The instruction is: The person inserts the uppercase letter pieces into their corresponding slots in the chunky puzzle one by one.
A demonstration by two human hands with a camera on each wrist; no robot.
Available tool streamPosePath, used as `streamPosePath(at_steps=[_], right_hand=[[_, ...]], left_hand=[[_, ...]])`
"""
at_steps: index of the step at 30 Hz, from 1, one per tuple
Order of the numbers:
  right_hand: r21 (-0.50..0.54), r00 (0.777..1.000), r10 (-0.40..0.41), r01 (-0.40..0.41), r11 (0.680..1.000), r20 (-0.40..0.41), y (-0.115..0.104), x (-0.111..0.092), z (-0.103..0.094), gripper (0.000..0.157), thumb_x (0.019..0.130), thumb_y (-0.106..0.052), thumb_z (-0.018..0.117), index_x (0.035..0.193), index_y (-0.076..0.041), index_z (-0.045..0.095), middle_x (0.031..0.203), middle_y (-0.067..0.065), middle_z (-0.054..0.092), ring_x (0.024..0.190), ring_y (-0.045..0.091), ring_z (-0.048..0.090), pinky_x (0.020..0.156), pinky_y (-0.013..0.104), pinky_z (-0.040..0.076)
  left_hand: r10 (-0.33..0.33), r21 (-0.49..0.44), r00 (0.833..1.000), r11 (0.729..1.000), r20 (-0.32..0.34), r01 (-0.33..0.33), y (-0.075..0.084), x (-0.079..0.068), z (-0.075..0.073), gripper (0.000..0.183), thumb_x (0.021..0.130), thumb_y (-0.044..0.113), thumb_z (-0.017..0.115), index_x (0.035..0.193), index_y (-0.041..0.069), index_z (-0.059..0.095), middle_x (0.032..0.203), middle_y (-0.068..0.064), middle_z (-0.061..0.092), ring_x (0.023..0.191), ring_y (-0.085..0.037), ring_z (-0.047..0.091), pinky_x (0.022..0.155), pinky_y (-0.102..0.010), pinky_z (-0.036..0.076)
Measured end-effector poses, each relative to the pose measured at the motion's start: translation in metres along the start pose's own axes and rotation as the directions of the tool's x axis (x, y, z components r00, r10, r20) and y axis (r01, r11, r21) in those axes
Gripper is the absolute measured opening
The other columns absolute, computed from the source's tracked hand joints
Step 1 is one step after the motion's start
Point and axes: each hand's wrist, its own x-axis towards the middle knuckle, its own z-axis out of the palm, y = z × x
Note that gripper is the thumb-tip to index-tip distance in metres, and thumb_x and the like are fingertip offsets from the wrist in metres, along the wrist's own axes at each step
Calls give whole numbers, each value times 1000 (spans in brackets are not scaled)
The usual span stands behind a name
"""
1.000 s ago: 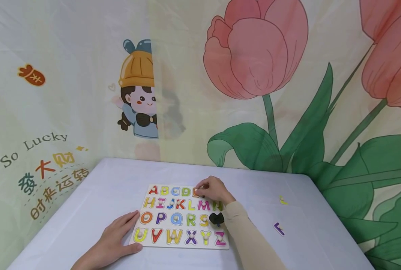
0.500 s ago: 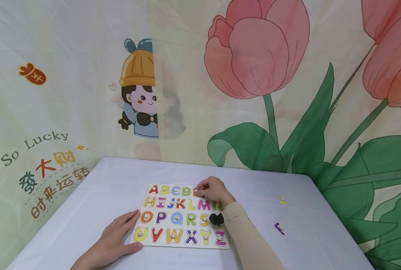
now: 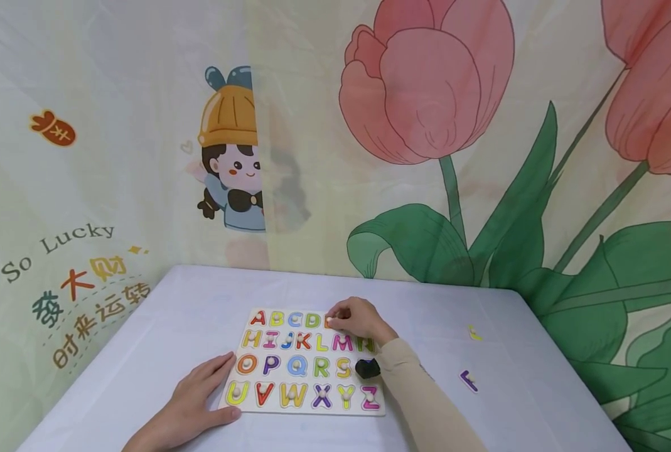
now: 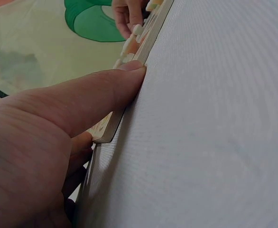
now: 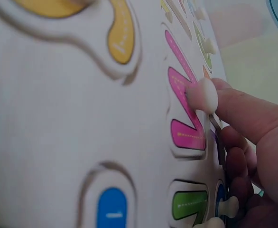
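A white alphabet puzzle board (image 3: 308, 411) with colourful knobbed letters lies on the table. At its left near corner rests my left hand (image 3: 191, 392), fingers along the left side; in the left wrist view the thumb (image 4: 115, 88) presses the board's edge. My right hand (image 3: 358, 317) is over the top row, thumb and index finger pinching the orange letter E piece (image 3: 328, 322), mostly hidden by the fingers. In the right wrist view, the thumb is behind the knob of the pink M piece (image 5: 181, 109). The hand covers the top row's right end.
To the right of the board lie a yellow L piece (image 3: 474, 333) and a purple F piece (image 3: 469, 381). A small black device (image 3: 367, 368) sits at the right wrist, over the board. Behind the white-covered table (image 3: 211, 295) hangs a printed cloth with tulips (image 3: 431, 94).
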Motion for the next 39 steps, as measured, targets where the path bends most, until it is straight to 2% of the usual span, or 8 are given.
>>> streamPosePath(at_steps=[7, 12, 15, 20, 23, 28, 33, 39], right_hand=[[27, 1000, -17, 17, 1000, 3, 2, -4, -3, 29, 98, -29, 79, 125, -20, 78, 97, -3, 65, 89, 17, 58, 75, 30, 51], [62, 999, -38, 38, 997, 3, 7, -14, -11, 27, 100, -27, 77, 127, -22, 77, 109, -3, 66, 99, 17, 61, 89, 35, 55], [53, 997, -78, 78, 996, -2, 11, -23, -23, 26, 100, -25, 77, 126, -21, 77, 116, -2, 67, 105, 17, 63, 95, 39, 56], [25, 991, -134, 134, 991, -10, 23, -46, -54, 28, 99, -21, 78, 127, -18, 77, 120, -1, 69, 108, 17, 64, 96, 39, 57], [-33, 984, -178, 177, 984, -25, 36, -63, -74, 28, 99, -20, 78, 127, -15, 77, 120, 1, 71, 106, 17, 65, 96, 40, 58], [-122, 977, -208, 202, 972, -46, 61, -95, -103, 28, 98, -15, 78, 126, -11, 77, 118, 8, 72, 105, 24, 66, 93, 46, 59], [-173, 974, -190, 168, 970, -121, 94, -121, -129, 29, 96, -13, 80, 125, -11, 78, 116, 9, 72, 104, 29, 67, 88, 39, 59], [-238, 965, -148, 94, 967, -217, 136, -141, -164, 29, 96, -10, 80, 124, -9, 77, 119, 9, 72, 102, 26, 67, 86, 35, 61]], left_hand=[[18, 20, 1000, 1000, -19, -17, 1, -1, -1, 103, 81, 59, 85, 161, 7, 46, 165, -11, 43, 149, -42, 37, 113, -71, 35], [23, 48, 1000, 999, -16, -22, 1, -1, 0, 102, 82, 59, 85, 161, 6, 46, 164, -11, 44, 149, -41, 38, 113, -69, 35], [25, 53, 1000, 998, -13, -24, 1, -1, 1, 102, 82, 59, 84, 161, 7, 46, 165, -11, 44, 149, -41, 38, 113, -69, 36], [22, 54, 1000, 998, -3, -22, 0, -1, 2, 102, 83, 59, 84, 162, 7, 45, 165, -11, 43, 150, -42, 38, 113, -70, 36], [29, 61, 1000, 998, -11, -29, 0, 0, 1, 102, 83, 59, 84, 161, 6, 45, 165, -12, 44, 149, -42, 38, 113, -70, 36], [-9, 36, 1000, 999, 9, 8, -2, 2, 1, 105, 82, 62, 84, 162, 7, 44, 166, -11, 41, 151, -42, 35, 114, -72, 34], [-36, 14, 999, 999, 38, 35, -1, 3, 0, 108, 81, 63, 84, 163, 7, 42, 168, -12, 39, 152, -44, 32, 115, -74, 32], [-50, 10, 997, 999, 54, 50, 1, 3, 0, 108, 80, 62, 85, 164, 8, 42, 168, -12, 38, 153, -44, 31, 114, -74, 32]])
